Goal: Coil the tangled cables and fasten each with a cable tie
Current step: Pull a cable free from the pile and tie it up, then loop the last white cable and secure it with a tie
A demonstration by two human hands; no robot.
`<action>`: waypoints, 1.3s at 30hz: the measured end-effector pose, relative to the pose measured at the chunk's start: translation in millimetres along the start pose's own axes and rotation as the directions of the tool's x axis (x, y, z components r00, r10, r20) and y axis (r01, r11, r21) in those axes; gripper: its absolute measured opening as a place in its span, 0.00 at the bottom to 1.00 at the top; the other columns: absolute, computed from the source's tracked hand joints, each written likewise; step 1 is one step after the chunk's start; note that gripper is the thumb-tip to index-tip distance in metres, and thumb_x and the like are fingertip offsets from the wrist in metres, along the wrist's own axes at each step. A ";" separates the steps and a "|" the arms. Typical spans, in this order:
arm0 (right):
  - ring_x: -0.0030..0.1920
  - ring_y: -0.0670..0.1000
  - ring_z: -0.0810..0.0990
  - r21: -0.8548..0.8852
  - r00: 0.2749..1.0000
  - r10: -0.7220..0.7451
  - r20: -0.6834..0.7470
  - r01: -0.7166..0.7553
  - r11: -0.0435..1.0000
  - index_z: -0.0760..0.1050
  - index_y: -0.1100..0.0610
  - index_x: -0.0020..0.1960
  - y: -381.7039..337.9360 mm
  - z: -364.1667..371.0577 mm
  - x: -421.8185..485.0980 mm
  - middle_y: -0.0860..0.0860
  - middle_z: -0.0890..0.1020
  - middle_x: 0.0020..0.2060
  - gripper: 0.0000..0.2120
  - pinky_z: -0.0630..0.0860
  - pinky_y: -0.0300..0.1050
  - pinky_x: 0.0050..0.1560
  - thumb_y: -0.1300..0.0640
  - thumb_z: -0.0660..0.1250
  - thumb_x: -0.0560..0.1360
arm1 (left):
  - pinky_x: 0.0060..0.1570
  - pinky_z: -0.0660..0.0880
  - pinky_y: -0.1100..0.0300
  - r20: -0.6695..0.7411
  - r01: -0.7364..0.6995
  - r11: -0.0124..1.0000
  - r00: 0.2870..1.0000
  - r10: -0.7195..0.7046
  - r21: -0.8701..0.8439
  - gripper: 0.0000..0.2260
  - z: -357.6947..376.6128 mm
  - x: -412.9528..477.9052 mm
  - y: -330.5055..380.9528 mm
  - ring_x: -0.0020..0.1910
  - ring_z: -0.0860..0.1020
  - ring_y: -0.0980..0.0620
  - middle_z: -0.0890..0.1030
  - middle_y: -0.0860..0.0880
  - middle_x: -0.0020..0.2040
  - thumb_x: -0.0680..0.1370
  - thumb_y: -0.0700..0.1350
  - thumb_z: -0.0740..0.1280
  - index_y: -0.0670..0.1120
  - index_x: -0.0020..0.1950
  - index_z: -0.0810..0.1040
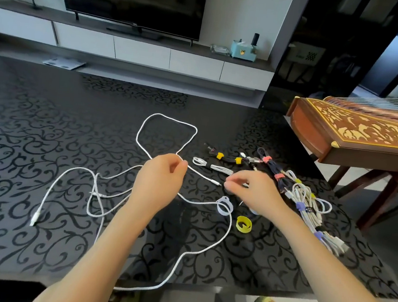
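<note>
**Getting the long white cable ready to coil**

My left hand (159,181) pinches the white cable (168,116) between thumb and finger, near the middle of the table (27,123). My right hand (254,194) has its fingers (232,184) pinched close together, right beside the cable's plug. I cannot tell if they hold the plug yet.

The cable makes a big loop toward the far edge. Then it wanders to the left side and hangs over the near edge.

I think the step in hand is to start the coil. To do it well, I should hold the plug end firmly and pull the cable in slowly. I should make even loops, one on top of the other. The tangled bit on the left should be shaken loose first, not tugged.

Two loose ties wait toward the near edge, a pale tie (224,206) and a yellow tie (244,224). Finished bundles (309,203) lie by the right edge. I can see no box or tray on the table.
</note>
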State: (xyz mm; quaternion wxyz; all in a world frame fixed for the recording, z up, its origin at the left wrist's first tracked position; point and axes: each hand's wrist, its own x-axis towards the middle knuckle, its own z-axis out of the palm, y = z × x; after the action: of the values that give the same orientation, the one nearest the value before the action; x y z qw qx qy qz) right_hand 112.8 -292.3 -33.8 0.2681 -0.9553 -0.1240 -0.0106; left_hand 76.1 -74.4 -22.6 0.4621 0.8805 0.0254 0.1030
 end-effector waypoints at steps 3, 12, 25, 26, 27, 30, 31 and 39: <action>0.49 0.48 0.78 -0.120 0.973 -0.191 0.132 0.207 0.971 0.83 0.48 0.50 -23.0 23.6 -30.0 0.44 0.83 0.46 0.17 0.71 0.45 0.52 0.38 0.67 0.70 | 0.45 0.73 0.54 -0.032 0.002 0.999 0.999 0.000 0.050 0.12 -6.5 -1.8 -3.6 0.41 0.78 0.47 0.81 0.47 0.38 0.80 0.48 0.60 0.44 0.43 0.79; 0.56 0.48 0.74 -0.229 0.781 -0.590 0.205 0.624 0.747 0.83 0.42 0.44 -59.7 86.9 -74.2 0.42 0.81 0.48 0.22 0.56 0.54 0.69 0.29 0.59 0.67 | 0.36 0.67 0.57 -0.051 0.003 0.985 0.999 0.006 0.170 0.13 -38.9 -16.0 -41.6 0.37 0.76 0.49 0.78 0.49 0.33 0.80 0.49 0.61 0.44 0.40 0.77; 0.39 0.48 0.75 -0.058 0.934 -0.353 0.052 0.356 0.933 0.66 0.52 0.27 -45.8 91.7 -70.8 0.46 0.76 0.35 0.25 0.68 0.50 0.58 0.33 0.57 0.71 | 0.61 0.69 0.54 0.518 -0.564 0.474 0.822 0.238 0.676 0.29 -107.1 -73.3 -119.9 0.55 0.78 0.49 0.82 0.52 0.52 0.74 0.71 0.50 0.54 0.45 0.84; 0.37 0.48 0.74 0.199 0.973 -0.227 -0.046 0.232 0.952 0.68 0.54 0.28 -51.7 87.0 -72.2 0.49 0.76 0.34 0.25 0.70 0.48 0.50 0.36 0.61 0.73 | 0.60 0.69 0.54 0.509 -0.568 0.432 0.822 0.255 0.700 0.25 -113.8 -75.1 -124.5 0.53 0.79 0.50 0.82 0.52 0.49 0.73 0.70 0.54 0.55 0.45 0.83; 0.38 0.48 0.74 0.477 0.994 -0.041 -0.102 0.085 0.875 0.71 0.57 0.30 -60.1 79.5 -71.1 0.50 0.76 0.34 0.23 0.69 0.46 0.46 0.41 0.63 0.75 | 0.58 0.70 0.54 0.495 -0.563 0.410 0.826 0.270 0.717 0.20 -121.4 -76.1 -128.1 0.50 0.80 0.50 0.82 0.53 0.46 0.72 0.67 0.60 0.56 0.45 0.82; 0.45 0.47 0.78 0.881 0.946 0.322 -0.030 -0.127 0.455 0.78 0.61 0.35 -78.1 52.2 -55.4 0.51 0.81 0.36 0.21 0.73 0.42 0.54 0.46 0.62 0.78 | 0.43 0.73 0.59 0.401 -0.509 0.523 0.861 0.313 0.684 0.11 -136.2 -75.8 -123.9 0.41 0.79 0.48 0.78 0.52 0.39 0.70 0.55 0.70 0.54 0.49 0.74; 0.45 0.46 0.78 0.906 0.938 0.346 -0.018 -0.131 0.403 0.77 0.61 0.34 -82.4 43.5 -50.5 0.51 0.81 0.35 0.23 0.74 0.42 0.54 0.47 0.61 0.79 | 0.39 0.72 0.59 0.311 -0.461 0.602 0.886 0.343 0.652 0.07 -139.1 -76.7 -116.6 0.40 0.78 0.47 0.77 0.52 0.39 0.74 0.53 0.66 0.54 0.48 0.71; 0.45 0.62 0.78 0.470 0.965 0.216 -0.149 -0.123 0.874 0.78 0.64 0.37 -110.5 15.8 -48.3 0.60 0.80 0.37 0.17 0.74 0.53 0.49 0.56 0.60 0.79 | 0.36 0.63 0.57 -0.031 -0.191 0.854 0.971 0.235 0.483 0.05 -153.9 -56.1 -14.9 0.36 0.73 0.51 0.76 0.53 0.33 0.79 0.49 0.64 0.50 0.48 0.77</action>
State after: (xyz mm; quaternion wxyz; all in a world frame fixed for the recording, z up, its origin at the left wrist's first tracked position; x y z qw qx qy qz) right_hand 38.5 -204.1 4.8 0.4959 -0.8667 -0.0112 -0.0519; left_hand -9.5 50.7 41.2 0.2153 0.9588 -0.0271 0.1833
